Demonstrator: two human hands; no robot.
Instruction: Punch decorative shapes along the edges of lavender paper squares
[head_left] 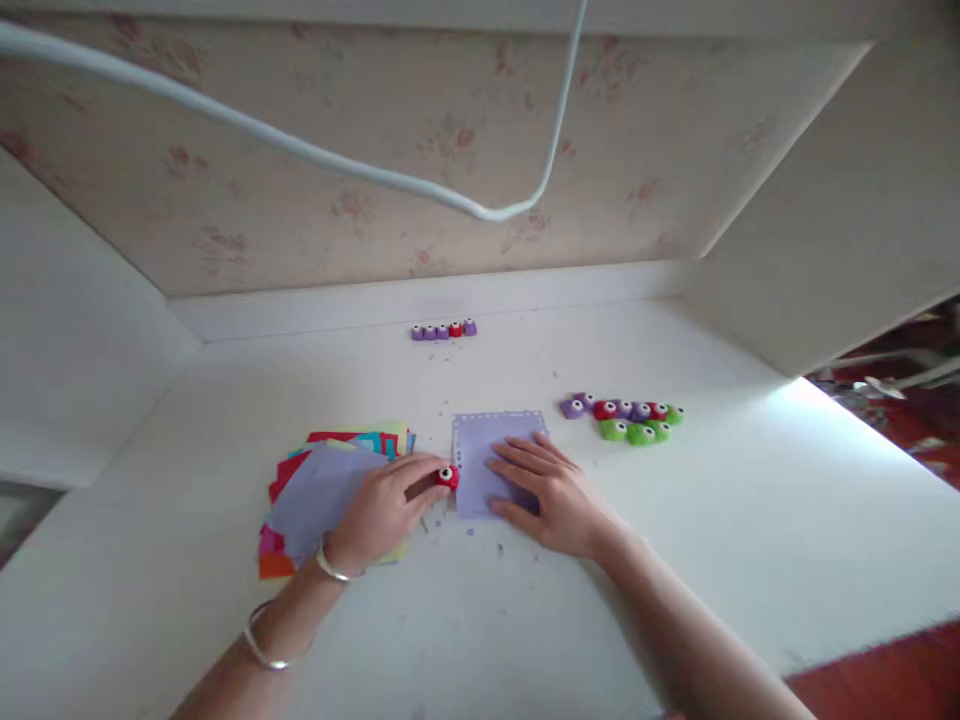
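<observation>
Punch pinched in left hand at left edge of purple paper. Right hand flat on it, spread wide.

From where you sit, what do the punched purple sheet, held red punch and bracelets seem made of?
Punched purple sheet: matt paper or card, flat with small edge holes. Held red punch: probably smooth plastic, evenly coloured. Bracelets: likely polished metal, silvery with glints.
</observation>
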